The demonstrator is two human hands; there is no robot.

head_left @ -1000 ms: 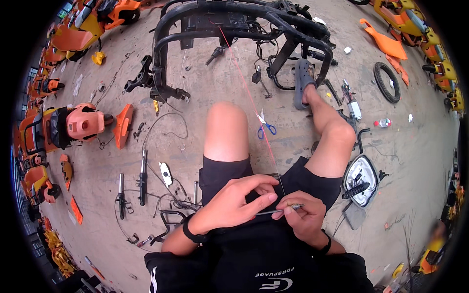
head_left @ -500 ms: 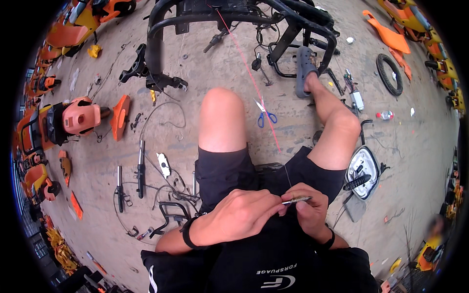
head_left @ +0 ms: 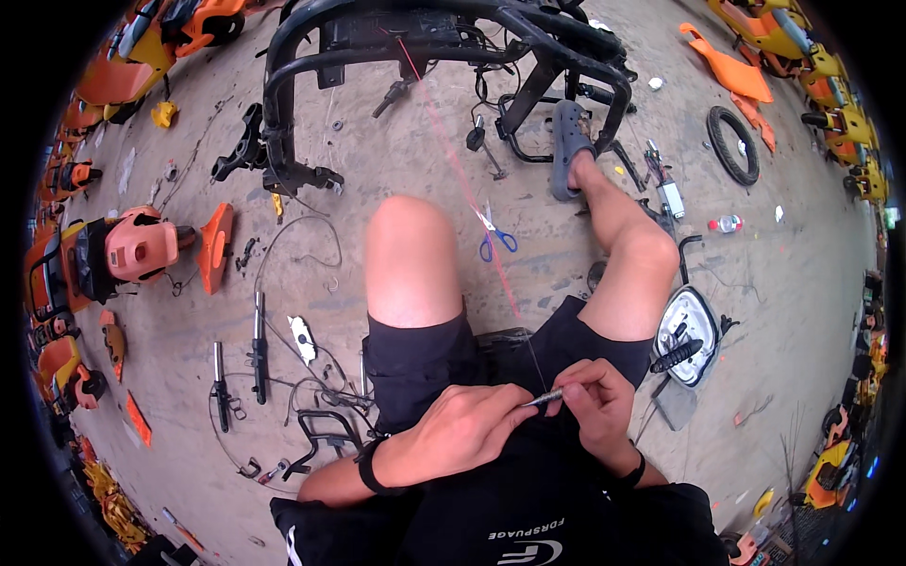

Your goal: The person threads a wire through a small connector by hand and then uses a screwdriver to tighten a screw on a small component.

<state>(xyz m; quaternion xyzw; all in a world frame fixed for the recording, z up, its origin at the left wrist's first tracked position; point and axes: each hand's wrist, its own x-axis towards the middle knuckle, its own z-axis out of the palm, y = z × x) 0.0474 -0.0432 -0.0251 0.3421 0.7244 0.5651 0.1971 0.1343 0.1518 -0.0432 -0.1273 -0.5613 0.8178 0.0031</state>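
Left hand point(head_left: 462, 424) and right hand point(head_left: 601, 398) pinch a slim metal rod point(head_left: 545, 398) between them, above the black shorts point(head_left: 420, 363). A thin line point(head_left: 462, 177), red then dark, already stretches toward them from the black tubular frame point(head_left: 276, 113); fork tubes point(head_left: 259, 349) lie apparently unfitted on the floor point(head_left: 543, 278).

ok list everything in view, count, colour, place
Scooters: many, orange and yellow, both edges
Frame: one, black, top centre
Line: one, red, centre
Scissors: one, blue handles, centre floor
Tyre: one, black, right floor
Bottle: one, clear and red, right floor
Shell: one, white inside, right floor
Tubes: two, black and silver, left floor
Cables: several, dark, left floor
Panels: several, orange, both sides
Metal piece: one, grey, lower centre
Clog: one, grey, right foot
Legs: two, black shorts, centre
Left hand, right hand: two, bare, holding metal piece
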